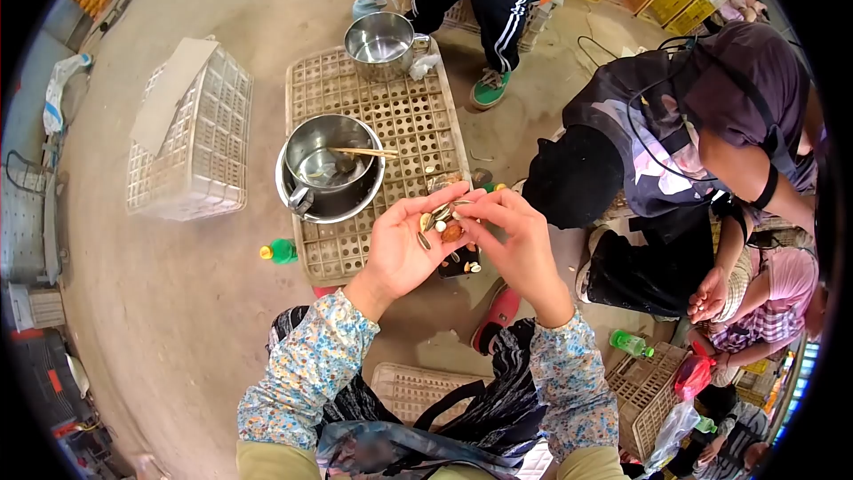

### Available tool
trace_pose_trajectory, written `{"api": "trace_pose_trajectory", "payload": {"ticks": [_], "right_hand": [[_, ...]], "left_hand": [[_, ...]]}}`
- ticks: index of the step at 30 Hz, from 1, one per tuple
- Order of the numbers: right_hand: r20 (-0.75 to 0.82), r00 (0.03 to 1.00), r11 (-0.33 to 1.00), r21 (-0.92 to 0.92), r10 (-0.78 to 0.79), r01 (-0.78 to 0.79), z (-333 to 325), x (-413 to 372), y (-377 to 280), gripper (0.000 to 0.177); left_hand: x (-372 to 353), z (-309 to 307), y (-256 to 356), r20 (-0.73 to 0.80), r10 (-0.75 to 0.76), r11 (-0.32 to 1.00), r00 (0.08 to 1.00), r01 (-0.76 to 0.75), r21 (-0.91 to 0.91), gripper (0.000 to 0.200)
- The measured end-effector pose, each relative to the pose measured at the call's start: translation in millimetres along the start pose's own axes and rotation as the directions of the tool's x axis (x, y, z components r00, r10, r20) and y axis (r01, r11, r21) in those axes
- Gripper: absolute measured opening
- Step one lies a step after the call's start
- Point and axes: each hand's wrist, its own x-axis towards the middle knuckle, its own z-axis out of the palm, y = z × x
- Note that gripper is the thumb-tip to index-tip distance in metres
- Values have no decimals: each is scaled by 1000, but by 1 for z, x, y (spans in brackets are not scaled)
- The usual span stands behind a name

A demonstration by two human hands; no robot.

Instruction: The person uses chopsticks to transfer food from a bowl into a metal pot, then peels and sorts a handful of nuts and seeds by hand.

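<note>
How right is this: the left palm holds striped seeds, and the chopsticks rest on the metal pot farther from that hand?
Not quite. The head view shows the chopsticks on the metal pot nearer the left hand, whose palm does hold striped seeds.

tan floor (178, 293) | white crate (220, 124), left | yellow crates (668, 2), upper right

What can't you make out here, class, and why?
Head view: undersides of the seeds and nuts, hidden by left hand.
Head view: outline of dark object, partly behind right hand.
Head view: head of person in orange, cut by top edge.
Head view: top of left crate, partly covered by cardboard.
</note>
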Motion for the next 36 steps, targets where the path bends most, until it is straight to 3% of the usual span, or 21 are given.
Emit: {"api": "trace_pose_trajectory", "payload": {"ticks": [5,7,11,12,15,17,18,21,31,36], "right_hand": [[69,997,999,26,-32,30,-1,0,-10,23],[93,993,990,-117,-72,82,1,-1,-6,23],[129,991,996,-88,-22,33,2,-2,-6,23],[89,996,1000,5,-16,15,3,-2,-6,22],[21,999,986,162,36,-39,1,-1,-3,20],[-3,997,971,225,79,-76,-1,1,-2,20],[-24,998,966,254,51,-43,-1,3,-2,20],[-54,998,950,310,45,-26,1,5,0,20],[-59,983,852,510,174,-120,3,9,10,24],[-16,986,872,469,169,-141,1,10,13,25]], "left_hand": [[3,-6,1,74,-5,997,997,11,-82,51],[3,-1,0,30,4,998,1000,-2,-69,51],[3,1,-1,-12,-5,994,1000,4,-111,50],[3,0,-2,-11,-5,994,1000,4,-111,50],[5,-9,-2,-16,50,998,999,-50,-31,45],[5,-9,-2,-166,101,991,981,-84,103,38],[5,-6,-3,-183,119,986,976,-94,139,28],[5,-10,-3,-259,100,982,961,-54,181,25],[2,3,-3,-142,189,878,972,-102,468,24],[3,3,-3,-181,252,823,951,-113,556,23]]}}
